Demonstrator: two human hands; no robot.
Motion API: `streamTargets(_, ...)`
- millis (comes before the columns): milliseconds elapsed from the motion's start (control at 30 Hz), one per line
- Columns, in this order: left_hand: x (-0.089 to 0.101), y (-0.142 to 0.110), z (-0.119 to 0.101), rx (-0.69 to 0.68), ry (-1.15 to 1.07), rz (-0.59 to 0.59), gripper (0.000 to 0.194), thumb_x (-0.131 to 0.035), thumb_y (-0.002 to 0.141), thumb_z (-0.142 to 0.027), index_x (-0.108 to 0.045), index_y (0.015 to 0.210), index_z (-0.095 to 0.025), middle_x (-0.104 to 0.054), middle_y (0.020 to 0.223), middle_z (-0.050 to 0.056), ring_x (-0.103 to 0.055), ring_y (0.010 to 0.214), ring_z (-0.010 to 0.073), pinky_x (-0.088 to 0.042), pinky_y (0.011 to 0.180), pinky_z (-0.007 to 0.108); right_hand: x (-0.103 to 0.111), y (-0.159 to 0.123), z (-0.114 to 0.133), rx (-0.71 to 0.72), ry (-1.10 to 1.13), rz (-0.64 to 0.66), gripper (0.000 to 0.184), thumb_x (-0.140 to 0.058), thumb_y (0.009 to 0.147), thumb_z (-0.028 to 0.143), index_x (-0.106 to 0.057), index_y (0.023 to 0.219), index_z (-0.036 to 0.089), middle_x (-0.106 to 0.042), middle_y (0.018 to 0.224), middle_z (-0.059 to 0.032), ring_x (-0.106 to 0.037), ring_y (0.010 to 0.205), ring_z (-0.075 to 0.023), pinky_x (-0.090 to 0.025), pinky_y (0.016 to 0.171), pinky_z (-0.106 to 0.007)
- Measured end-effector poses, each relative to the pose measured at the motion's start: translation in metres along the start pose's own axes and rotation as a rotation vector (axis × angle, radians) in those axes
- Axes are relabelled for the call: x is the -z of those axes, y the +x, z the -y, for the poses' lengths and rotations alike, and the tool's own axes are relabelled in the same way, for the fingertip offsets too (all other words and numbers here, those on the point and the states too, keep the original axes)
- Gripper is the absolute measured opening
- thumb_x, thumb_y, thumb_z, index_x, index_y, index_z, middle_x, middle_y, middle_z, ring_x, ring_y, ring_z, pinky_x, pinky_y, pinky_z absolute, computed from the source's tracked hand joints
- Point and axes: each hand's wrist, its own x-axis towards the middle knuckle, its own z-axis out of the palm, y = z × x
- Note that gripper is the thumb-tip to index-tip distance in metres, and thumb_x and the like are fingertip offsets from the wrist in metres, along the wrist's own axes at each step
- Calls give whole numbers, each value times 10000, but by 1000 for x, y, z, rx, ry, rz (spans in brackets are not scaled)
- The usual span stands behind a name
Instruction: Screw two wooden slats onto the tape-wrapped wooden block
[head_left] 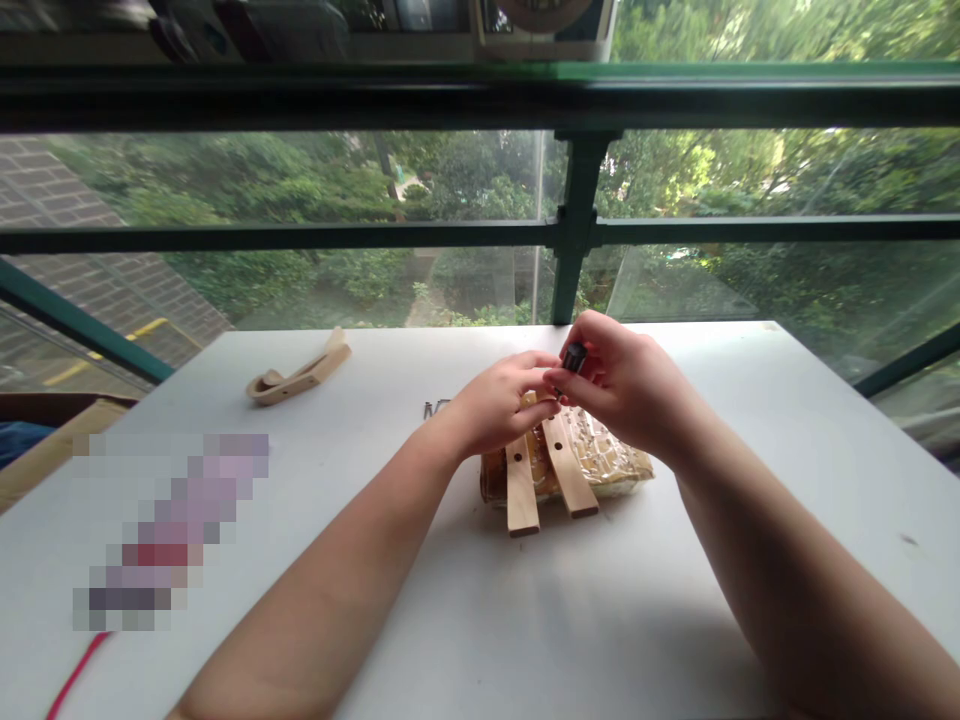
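Observation:
My right hand [619,375] grips a short black-handled tool [574,356], which looks like a screwdriver; its tip is hidden among my fingers. Against it, my left hand [510,400] has its fingertips pinched together over the upper ends of two pale wooden pieces. Anything between those fingertips is too small to make out. The left wooden piece [523,495] and the right wooden piece [574,480] each show a dark hole. Both lie across a brownish block [619,450] wrapped in shiny clear film, their lower ends jutting over its front edge.
Small metal screws or pins [433,409] lie just left of my left hand. A curved wooden piece [300,378] rests at the back left of the white table [375,640]. A blurred-out object [176,530] with a red cord lies left. Green railing [337,238] runs behind.

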Motion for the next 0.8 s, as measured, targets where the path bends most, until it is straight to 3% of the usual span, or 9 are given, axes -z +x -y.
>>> streamTargets(167,-1,0,0,2,8,-48,292,-643,933,-329,-654,1197,-206,-594,1348,89,-556,1261,255,-462,1104,391,-3,0,2,22,9,-5,261,-700,825,279,-446,791,229,-526,631,71,-439,565,-97,-359,542,-235)
streamTargets(367,-1,1,2,17,-12,-30,205,-637,934,-283,-671,1119,-202,-605,1309,76,-570,1218,240,-462,1090,380,-4,0,3,28,-19,-14,271,-683,833,283,-422,794,226,-525,640,60,-447,570,-102,-359,553,-241)
streamTargets(500,-1,1,2,19,0,-40,218,-631,925,-245,-673,1134,-197,-620,1274,82,-574,1205,247,-468,1077,395,-1,-3,4,82,5,79,149,-618,857,212,-517,967,209,-598,740,32,-518,608,-106,-401,593,-244)
streamTargets(633,0,1,1,15,6,-41,226,-626,937,-289,-672,1135,-191,-638,1247,88,-593,1171,248,-495,1036,400,6,-5,5,139,79,130,368,-555,828,91,-527,1174,213,-667,855,16,-567,629,-100,-409,550,-217)
streamTargets(800,1,1,2,13,15,-8,185,-636,938,-310,-711,1062,-196,-618,1339,94,-561,1266,276,-460,1104,450,12,-4,5,143,50,109,234,-578,871,136,-611,1091,209,-670,817,22,-596,646,-98,-441,584,-218)
